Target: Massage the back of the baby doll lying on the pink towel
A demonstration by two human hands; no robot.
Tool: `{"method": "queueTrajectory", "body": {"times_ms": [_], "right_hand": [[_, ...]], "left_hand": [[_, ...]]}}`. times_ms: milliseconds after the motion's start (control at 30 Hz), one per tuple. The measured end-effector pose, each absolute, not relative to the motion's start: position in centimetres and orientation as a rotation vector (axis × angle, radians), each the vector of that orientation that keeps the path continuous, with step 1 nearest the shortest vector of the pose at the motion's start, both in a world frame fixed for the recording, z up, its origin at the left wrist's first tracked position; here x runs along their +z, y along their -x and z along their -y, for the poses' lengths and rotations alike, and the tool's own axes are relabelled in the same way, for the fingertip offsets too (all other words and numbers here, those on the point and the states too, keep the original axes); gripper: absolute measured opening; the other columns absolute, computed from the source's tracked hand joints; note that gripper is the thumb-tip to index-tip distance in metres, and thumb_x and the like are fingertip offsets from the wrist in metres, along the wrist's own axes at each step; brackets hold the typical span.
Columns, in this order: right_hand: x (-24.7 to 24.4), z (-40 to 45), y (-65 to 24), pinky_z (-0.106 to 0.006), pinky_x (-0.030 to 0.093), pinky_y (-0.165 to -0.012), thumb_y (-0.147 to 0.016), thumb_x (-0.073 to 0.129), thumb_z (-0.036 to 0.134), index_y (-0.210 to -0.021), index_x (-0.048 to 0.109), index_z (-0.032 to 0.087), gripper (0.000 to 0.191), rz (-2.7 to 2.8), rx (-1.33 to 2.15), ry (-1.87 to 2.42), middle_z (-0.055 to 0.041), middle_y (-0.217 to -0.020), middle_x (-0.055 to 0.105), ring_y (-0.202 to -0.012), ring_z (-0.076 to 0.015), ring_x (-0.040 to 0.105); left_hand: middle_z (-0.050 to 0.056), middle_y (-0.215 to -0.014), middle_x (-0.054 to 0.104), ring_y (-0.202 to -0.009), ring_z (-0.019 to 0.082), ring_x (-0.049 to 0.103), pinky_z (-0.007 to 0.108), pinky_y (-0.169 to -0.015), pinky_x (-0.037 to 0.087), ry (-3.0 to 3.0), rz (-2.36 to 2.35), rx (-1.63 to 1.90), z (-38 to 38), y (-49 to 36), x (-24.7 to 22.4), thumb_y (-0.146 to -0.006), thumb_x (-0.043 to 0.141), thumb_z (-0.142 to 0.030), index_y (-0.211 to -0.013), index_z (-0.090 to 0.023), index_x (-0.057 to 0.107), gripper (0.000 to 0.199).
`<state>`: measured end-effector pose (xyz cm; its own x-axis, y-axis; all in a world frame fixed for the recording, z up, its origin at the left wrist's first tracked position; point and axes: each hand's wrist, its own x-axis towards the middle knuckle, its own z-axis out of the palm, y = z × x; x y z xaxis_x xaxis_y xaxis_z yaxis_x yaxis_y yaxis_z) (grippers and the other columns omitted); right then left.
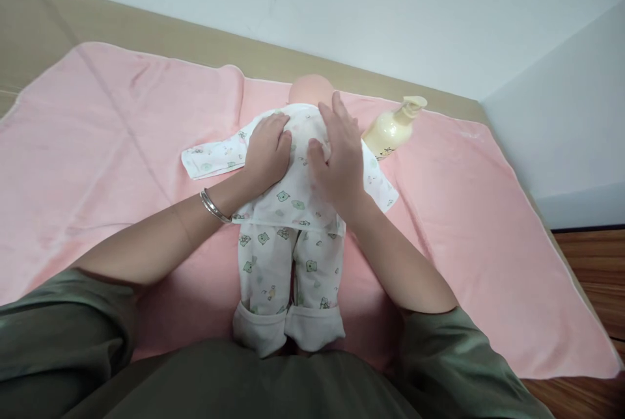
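A baby doll lies on the pink blanket, its bald round head (311,88) at the far end, with no face showing. It wears a white printed top (305,194) and matching trousers (317,269) with turned-up cuffs. My left hand (269,149) rests on the left part of the top, fingers stretched and lying flat. Over the right part is my right hand (342,152), its fingers extended and thumb apart, the fingertips near the head. Neither hand grasps anything that I can see. The top's sleeves spread out to both sides.
Just right of the doll, a cream pump bottle (390,129) leans on the pink blanket (469,211). Behind the blanket runs a strip of beige surface (161,32) against a white wall (366,9). Brown wooden flooring (596,269) shows at the lower right.
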<state>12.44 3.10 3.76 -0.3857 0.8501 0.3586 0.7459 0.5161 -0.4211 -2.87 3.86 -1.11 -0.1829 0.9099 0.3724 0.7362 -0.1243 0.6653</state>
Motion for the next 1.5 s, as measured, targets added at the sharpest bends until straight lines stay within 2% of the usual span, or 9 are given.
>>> {"method": "queueTrajectory", "body": {"times_ms": [133, 333, 500, 600, 700, 900, 1033, 1333, 1500], "right_hand": [[3.9, -3.3, -12.1, -0.066, 0.015, -0.132, -0.102, 0.032, 0.032, -0.157, 0.041, 0.017, 0.058, 2.398, 0.398, 1.395, -0.0099, -0.172, 0.028, -0.163, -0.0334, 0.017], [5.0, -3.8, -13.0, -0.065, 0.015, -0.132, -0.104, 0.031, 0.035, -0.159, 0.035, 0.026, 0.056, 2.274, 0.282, 1.328, -0.0024, -0.174, 0.025, -0.164, -0.0319, 0.008], [3.7, -4.7, -12.6, -0.072, 0.014, -0.129, -0.102, 0.040, 0.034, -0.152, 0.048, 0.018, 0.052, 2.384, 0.303, 1.434, -0.0113, -0.171, 0.030, -0.162, -0.0394, 0.013], [4.6, -4.8, -13.0, -0.070, 0.009, -0.131, -0.103, 0.042, 0.037, -0.147, 0.054, 0.023, 0.048, 2.317, 0.236, 1.390, -0.0065, -0.170, 0.033, -0.164, -0.0369, 0.008], [4.9, -4.6, -13.2, -0.068, 0.009, -0.132, -0.102, 0.040, 0.036, -0.152, 0.049, 0.026, 0.051, 2.227, 0.217, 1.372, -0.0029, -0.171, 0.032, -0.164, -0.0341, 0.005], [2.5, -5.0, -12.4, -0.062, 0.016, -0.133, -0.098, 0.041, 0.030, -0.150, 0.049, 0.017, 0.055, 2.344, 0.305, 1.372, -0.0105, -0.171, 0.031, -0.163, -0.0315, 0.018], [2.8, -5.2, -12.6, -0.053, 0.018, -0.135, -0.097, 0.044, 0.031, -0.153, 0.046, 0.020, 0.057, 2.245, 0.222, 1.399, -0.0062, -0.173, 0.026, -0.164, -0.0279, 0.015], [2.3, -5.4, -12.4, -0.059, 0.014, -0.134, -0.098, 0.043, 0.029, -0.150, 0.053, 0.021, 0.054, 2.373, 0.388, 1.333, -0.0068, -0.169, 0.037, -0.160, -0.0270, 0.027], [2.7, -6.2, -12.9, -0.054, 0.019, -0.134, -0.098, 0.041, 0.025, -0.148, 0.056, 0.020, 0.052, 2.278, 0.440, 1.354, -0.0066, -0.164, 0.045, -0.158, -0.0236, 0.033]], "left_hand": [[0.013, -0.144, 0.065, -0.138, 0.027, 0.056, 0.046, -0.127, 0.040, -1.861, -1.904, 1.227, -4.0, 3.0, -1.5, -0.094, 0.036, -0.025, -0.132, -0.015, 0.062, 0.048], [0.011, -0.148, 0.062, -0.143, 0.027, 0.053, 0.046, -0.130, 0.035, -1.813, -1.861, 1.240, -3.8, 3.1, -1.4, -0.094, 0.037, -0.027, -0.135, -0.018, 0.062, 0.048], [0.010, -0.145, 0.064, -0.141, 0.027, 0.054, 0.046, -0.130, 0.036, -1.795, -1.859, 1.277, -3.9, 3.1, -1.6, -0.093, 0.038, -0.027, -0.133, -0.019, 0.063, 0.048], [0.009, -0.144, 0.065, -0.139, 0.025, 0.055, 0.043, -0.128, 0.038, -1.800, -1.869, 1.267, -3.9, 3.0, -1.5, -0.093, 0.039, -0.026, -0.132, -0.020, 0.064, 0.047], [0.009, -0.145, 0.064, -0.140, 0.026, 0.054, 0.043, -0.129, 0.036, -1.795, -1.868, 1.239, -3.8, 3.0, -1.3, -0.094, 0.038, -0.026, -0.133, -0.020, 0.064, 0.047], [0.012, -0.143, 0.064, -0.138, 0.027, 0.055, 0.045, -0.128, 0.036, -1.815, -1.881, 1.235, -3.6, 2.9, -1.1, -0.094, 0.036, -0.025, -0.133, -0.016, 0.063, 0.048], [0.011, -0.143, 0.065, -0.138, 0.028, 0.055, 0.047, -0.127, 0.037, -1.815, -1.877, 1.241, -3.6, 2.8, -1.1, -0.093, 0.037, -0.025, -0.131, -0.019, 0.064, 0.047], [0.009, -0.140, 0.066, -0.135, 0.026, 0.057, 0.043, -0.126, 0.039, -1.821, -1.883, 1.245, -3.8, 3.0, -1.3, -0.095, 0.038, -0.026, -0.129, -0.021, 0.064, 0.043], [0.009, -0.140, 0.067, -0.135, 0.025, 0.058, 0.043, -0.125, 0.042, -1.827, -1.883, 1.266, -3.8, 3.0, -1.4, -0.093, 0.040, -0.026, -0.130, -0.022, 0.064, 0.045]]}}
